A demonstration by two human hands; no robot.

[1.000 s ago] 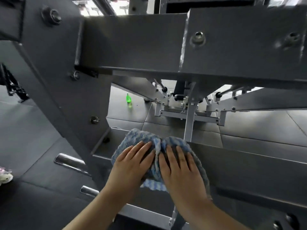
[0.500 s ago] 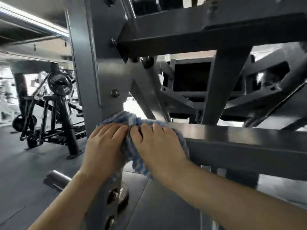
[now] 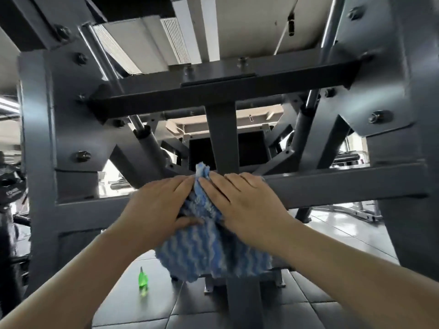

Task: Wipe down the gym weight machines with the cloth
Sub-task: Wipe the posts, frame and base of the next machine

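Cloth (image 3: 213, 255) draped over the machine's grey crossbar (image 3: 344, 186), both palms pressing it flat
Left hand (image 3: 161, 205) and right hand (image 3: 247, 200) lie spread, fingers straight, on the soft, light, limp fabric; I judge flat pressure near its top fold suits best. Green bottle (image 3: 143, 280) stands on the floor below left; upright post (image 3: 223, 138) behind blocks a straight sweep

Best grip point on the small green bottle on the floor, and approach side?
Judging by its pose, take the small green plastic bottle from above, pinching its wider body just below the narrow tip. It stands upright on the dark floor tiles with open space around it, left of the hanging blue-and-white striped cloth; the tapered top would likely slip.
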